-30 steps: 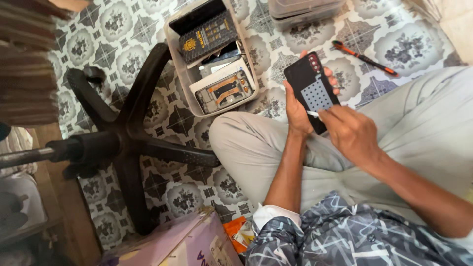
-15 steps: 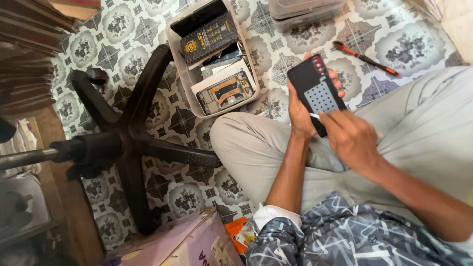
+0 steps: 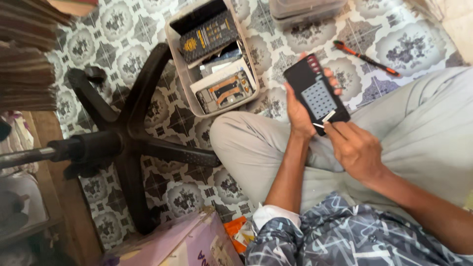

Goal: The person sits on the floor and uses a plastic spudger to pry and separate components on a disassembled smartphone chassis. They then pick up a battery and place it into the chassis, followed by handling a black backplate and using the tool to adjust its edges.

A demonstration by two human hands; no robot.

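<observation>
Person sits cross-legged on patterned tile floor, both hands up over the lap. Left hand is closed around a black phone, gripping its lower left edge, fingertips curling over the far right edge. Phone sits above the left knee, long axis running from upper left (red-marked end, away from the body) to lower right (end nearest the body). Right hand is just below and right of the phone, fingers pinched closed on a thin pale tool whose tip touches the phone's near corner. So the phone lies up and left of the right hand, along that hand's pointing line; right hand is the working one, left is the holder. Beige tray of phone parts sits on the floor just beyond the left knee, orange-handled screwdriver farther right, black chair base to the left
</observation>
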